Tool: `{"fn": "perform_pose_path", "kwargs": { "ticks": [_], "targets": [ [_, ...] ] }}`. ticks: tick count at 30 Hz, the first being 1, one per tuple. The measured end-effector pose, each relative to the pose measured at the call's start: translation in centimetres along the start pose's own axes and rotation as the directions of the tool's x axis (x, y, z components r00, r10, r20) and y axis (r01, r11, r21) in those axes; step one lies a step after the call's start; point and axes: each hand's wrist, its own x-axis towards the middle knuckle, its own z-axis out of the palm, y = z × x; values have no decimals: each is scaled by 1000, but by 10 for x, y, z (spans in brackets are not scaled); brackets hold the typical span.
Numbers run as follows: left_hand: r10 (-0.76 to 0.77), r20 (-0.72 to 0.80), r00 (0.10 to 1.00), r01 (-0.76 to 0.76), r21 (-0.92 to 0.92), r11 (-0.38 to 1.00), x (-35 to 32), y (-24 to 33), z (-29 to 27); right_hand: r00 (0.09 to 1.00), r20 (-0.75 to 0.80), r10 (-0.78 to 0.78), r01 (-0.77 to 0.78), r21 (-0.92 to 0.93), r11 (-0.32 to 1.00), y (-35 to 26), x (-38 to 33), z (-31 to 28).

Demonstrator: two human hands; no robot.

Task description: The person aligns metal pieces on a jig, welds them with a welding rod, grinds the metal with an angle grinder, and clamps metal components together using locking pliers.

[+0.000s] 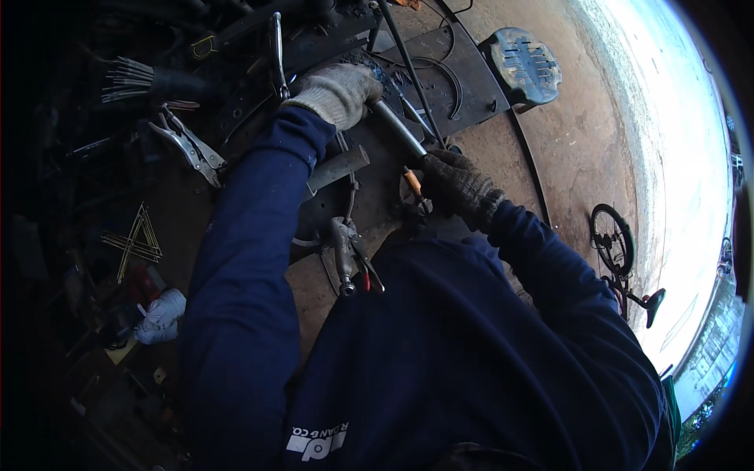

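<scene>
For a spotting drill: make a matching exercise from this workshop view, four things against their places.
1. locking pliers
2. left hand
3. right hand
4. bicycle

A. on the bare ground at far right
B. light glove, gripping the metal bar at its upper end
C. dark glove, at the bar's lower end
D. lying left of the blue sleeve

Pairs: 1-D, 2-B, 3-C, 4-A

The left hand (336, 93), in a light knit glove, grips the upper end of a metal tube (397, 128). The right hand (458, 187), in a dark glove, holds its lower end. Locking pliers (187, 146) lie on the dark table (236, 118) nearby; a bicycle (616, 251) stands at right.
</scene>
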Motion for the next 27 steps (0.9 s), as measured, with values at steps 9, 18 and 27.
{"fn": "perform_pose_path", "kwargs": {
  "ticks": [9,18,27],
  "targets": [
    [20,24,999,-20,-30,999,3,-3,-3,987,150,-50,41,65,997,-1,-3,-24],
    [15,94,995,-16,11,1000,7,-2,-6,999,30,-38,37,22,999,15,-4,2],
    [41,34,999,-40,-42,998,6,-6,-2,996,-57,-75,80,98,992,36,4,19]
  ]
}}
